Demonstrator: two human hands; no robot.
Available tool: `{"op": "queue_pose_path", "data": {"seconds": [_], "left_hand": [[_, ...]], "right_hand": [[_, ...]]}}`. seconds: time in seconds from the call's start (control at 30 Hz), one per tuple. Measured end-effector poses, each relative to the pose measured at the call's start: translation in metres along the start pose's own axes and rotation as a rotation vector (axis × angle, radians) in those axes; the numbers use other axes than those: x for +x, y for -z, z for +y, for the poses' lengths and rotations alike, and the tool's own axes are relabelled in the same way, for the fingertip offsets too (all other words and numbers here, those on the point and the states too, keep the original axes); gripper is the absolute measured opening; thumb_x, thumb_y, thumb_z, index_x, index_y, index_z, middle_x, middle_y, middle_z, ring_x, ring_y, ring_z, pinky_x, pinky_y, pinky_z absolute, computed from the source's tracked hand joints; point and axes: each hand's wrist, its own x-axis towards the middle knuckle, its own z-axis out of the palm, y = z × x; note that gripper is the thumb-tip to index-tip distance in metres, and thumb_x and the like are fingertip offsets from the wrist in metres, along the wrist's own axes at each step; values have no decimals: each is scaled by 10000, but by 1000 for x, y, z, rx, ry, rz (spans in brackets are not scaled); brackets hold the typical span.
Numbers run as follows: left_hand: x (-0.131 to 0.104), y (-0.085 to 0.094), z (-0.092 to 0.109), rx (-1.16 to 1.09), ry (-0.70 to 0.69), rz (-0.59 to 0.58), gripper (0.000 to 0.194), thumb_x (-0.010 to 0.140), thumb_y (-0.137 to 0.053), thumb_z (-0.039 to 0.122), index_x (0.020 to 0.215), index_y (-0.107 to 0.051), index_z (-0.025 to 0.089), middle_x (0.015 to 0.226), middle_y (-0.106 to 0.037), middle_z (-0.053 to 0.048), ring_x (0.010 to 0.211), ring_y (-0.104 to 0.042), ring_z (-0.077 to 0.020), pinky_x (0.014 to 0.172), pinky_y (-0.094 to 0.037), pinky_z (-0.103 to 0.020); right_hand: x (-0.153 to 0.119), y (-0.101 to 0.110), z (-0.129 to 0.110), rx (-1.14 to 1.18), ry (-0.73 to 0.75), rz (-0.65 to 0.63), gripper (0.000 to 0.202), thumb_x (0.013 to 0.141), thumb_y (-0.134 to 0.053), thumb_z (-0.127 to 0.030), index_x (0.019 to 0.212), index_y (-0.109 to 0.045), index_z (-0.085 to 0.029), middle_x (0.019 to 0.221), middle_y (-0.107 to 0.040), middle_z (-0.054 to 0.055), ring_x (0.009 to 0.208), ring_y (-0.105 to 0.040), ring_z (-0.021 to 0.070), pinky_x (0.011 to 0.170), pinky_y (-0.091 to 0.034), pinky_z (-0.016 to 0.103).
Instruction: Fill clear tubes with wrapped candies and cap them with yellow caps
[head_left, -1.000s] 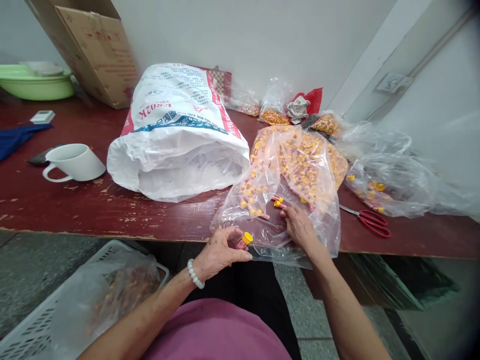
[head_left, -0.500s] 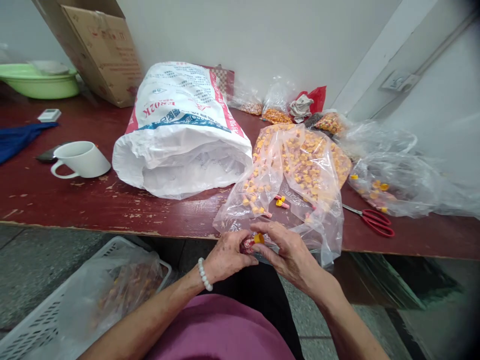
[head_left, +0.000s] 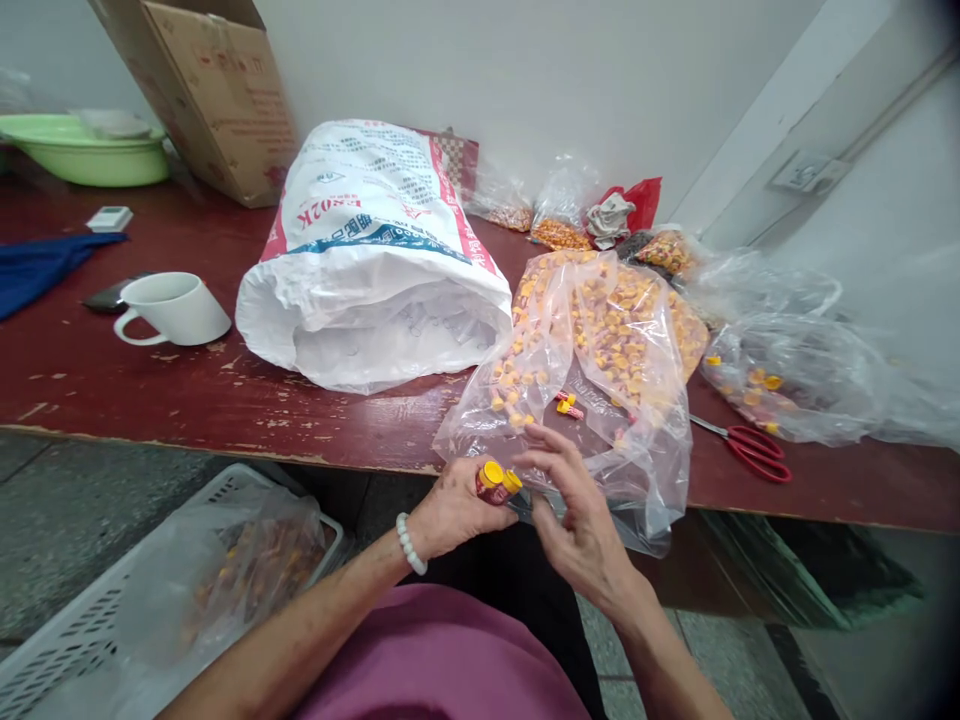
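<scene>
My left hand (head_left: 454, 512) is closed around small red tubes with yellow caps (head_left: 496, 484), two caps pointing up and to the right. Just right of it hovers my right hand (head_left: 574, 515), its thumb and fingers apart with nothing visible between them. Both hands are at the table's front edge, before a clear plastic bag (head_left: 600, 330) full of similar yellow-capped tubes. Near the bag's opening lie a few loose tubes (head_left: 570, 409). How many tubes my left hand holds is partly hidden by its fingers.
A white woven sack (head_left: 375, 270) gapes toward me, left of the bag. Further left stands a white mug (head_left: 176, 312). Red-handled scissors (head_left: 756, 452) and another clear bag (head_left: 810, 370) lie to the right. Below the table, a white basket (head_left: 82, 620) holds bagged tubes.
My right hand has come away from the yellow cap and moved slightly right, its fingers opening. Two caps now show in my left hand where one showed before. The view has shifted a little.
</scene>
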Motion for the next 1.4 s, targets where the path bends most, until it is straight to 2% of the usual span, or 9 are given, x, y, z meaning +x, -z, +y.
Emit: {"op": "queue_pose_path", "data": {"seconds": [0.17,0.3,0.57,0.7,0.83,0.97,1.1,1.23,1.4], "left_hand": [[-5,7,6,-329,148,-145,238,600,-717,245,692,-520,149,563,-480,51,479,-451,-82,452,-361,-212],[-6,5,0,-611,133,-206,165,567,-706,159,675,-586,123,637,-549,20,583,-508,-87,587,-414,-228],[-44,24,-22,-817,267,56,183,483,-723,140,623,-610,109,582,-560,15,565,-510,-85,556,-390,-206],[-86,75,-60,-722,266,362,261,553,-760,226,732,-596,130,605,-542,30,516,-508,-80,542,-438,-228],[-132,162,-114,-334,465,1020,261,683,-709,289,865,-564,170,705,-583,43,562,-561,-80,589,-482,-229],[-173,227,-163,-195,682,1223,193,813,-617,278,928,-563,133,738,-587,20,578,-554,-82,578,-475,-231],[-190,241,-190,-48,810,1287,235,868,-562,302,1008,-586,115,959,-621,-57,826,-606,-153,728,-517,-329],[-164,228,-181,108,637,1310,186,748,-607,144,933,-596,129,883,-664,-49,911,-628,-198,781,-488,-286],[-87,189,-102,380,33,1157,168,785,-543,240,922,-631,197,970,-670,-21,920,-611,-165,855,-466,-248]], "right_hand": [[0,-8,-6,-89,61,-93,731,757,-645,-251,1385,-274,-210,1408,-357,134,1310,-318,277,1068,-303,495],[1,-34,-5,-196,134,-102,827,655,-758,-296,1354,-327,-200,1269,-505,152,1145,-479,314,941,-419,508],[7,-89,-9,-180,355,-170,611,764,-685,-386,1290,-433,-207,1093,-632,124,971,-599,285,816,-515,438],[17,-114,-21,-18,356,-283,959,724,-666,-554,1448,-177,-156,1453,-315,211,1297,-387,334,976,-443,490],[27,-103,-14,-42,277,-229,685,832,-592,-428,1410,-293,-211,1469,-306,156,1342,-327,306,1051,-364,523],[24,-84,5,-41,244,-218,435,868,-541,-360,1283,-466,-255,1328,-491,111,1196,-510,266,970,-469,469],[13,-79,14,-48,206,-206,397,862,-542,-372,1240,-507,-257,1299,-513,113,1144,-546,272,900,-519,464],[9,-72,14,-52,186,-173,343,865,-555,-310,1202,-531,-252,1255,-545,107,1096,-579,241,867,-545,411],[19,-53,16,-17,128,-26,269,868,-553,-234,1136,-567,-238,1112,-623,84,986,-630,201,801,-567,334]]}}
